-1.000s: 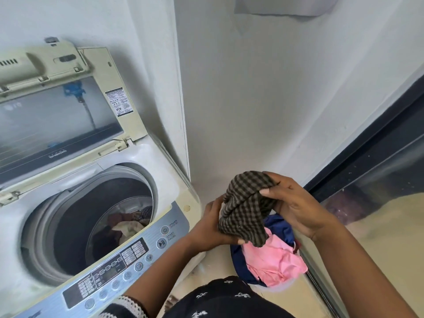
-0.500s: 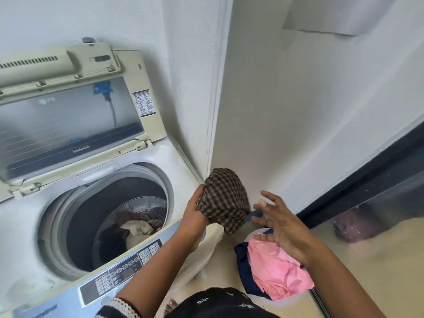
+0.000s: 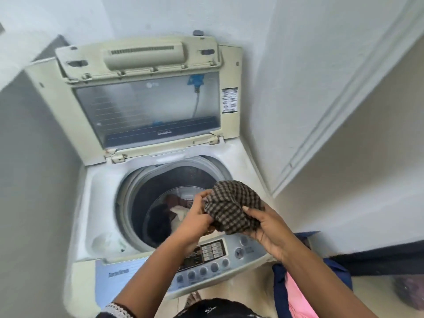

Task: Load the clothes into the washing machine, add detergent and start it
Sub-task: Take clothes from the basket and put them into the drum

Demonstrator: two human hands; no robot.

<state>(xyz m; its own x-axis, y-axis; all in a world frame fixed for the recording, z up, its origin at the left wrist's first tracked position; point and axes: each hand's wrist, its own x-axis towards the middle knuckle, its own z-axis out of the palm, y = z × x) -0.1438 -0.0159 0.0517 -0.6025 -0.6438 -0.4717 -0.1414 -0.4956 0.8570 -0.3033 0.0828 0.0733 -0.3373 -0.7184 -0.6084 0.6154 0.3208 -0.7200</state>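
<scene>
Both hands hold a bunched checked cloth (image 3: 232, 206) above the front rim of the open washing machine (image 3: 160, 171). The left hand (image 3: 195, 220) and right hand (image 3: 267, 228) curl around it. Some clothes, blurred, lie in the drum (image 3: 169, 210).

Floor (image 3: 371, 292): washing machine (image 3: 96, 203) standing; blue (image 3: 278, 292) and pink clothes (image 3: 298, 299) heaped just beside.

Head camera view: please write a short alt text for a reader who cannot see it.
Both hands, left hand and right hand, hold a bunched brown checked cloth above the open drum of a white top-loading washing machine, lid raised, with clothes already inside. Pink and navy garments wait at lower right.
</scene>
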